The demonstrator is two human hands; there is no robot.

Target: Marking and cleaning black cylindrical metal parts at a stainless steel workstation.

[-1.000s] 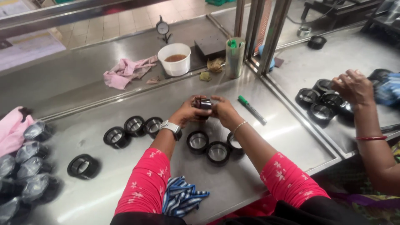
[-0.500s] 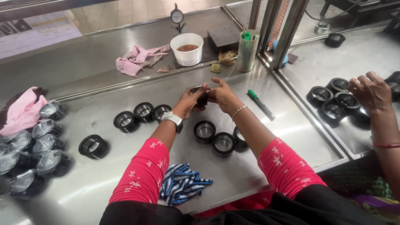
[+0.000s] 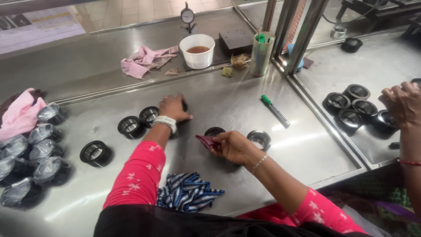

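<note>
My left hand [image 3: 173,107], with a white watch on the wrist, lies on the steel table over a black ring part [image 3: 184,105] that is mostly hidden under its fingers. Two more black rings [image 3: 149,115] [image 3: 129,126] stand just to its left. My right hand [image 3: 234,147] is closer to me and grips a small maroon cloth [image 3: 205,141]. It sits between a black ring [image 3: 215,131] and a shinier ring [image 3: 258,139].
A lone ring [image 3: 94,152], several plastic-wrapped rings [image 3: 26,162] and a pink cloth [image 3: 17,112] lie at the left. A striped cloth [image 3: 186,193] is near me. Behind are a white bowl [image 3: 197,50], a pen cup [image 3: 262,52] and a green marker [image 3: 275,110]. A co-worker's hand [image 3: 403,103] is beside rings [image 3: 351,105].
Both hands held one black ring up together; now they are apart. My left hand has gone down to the table with the ring, and my right hand has drawn back with the maroon cloth.
</note>
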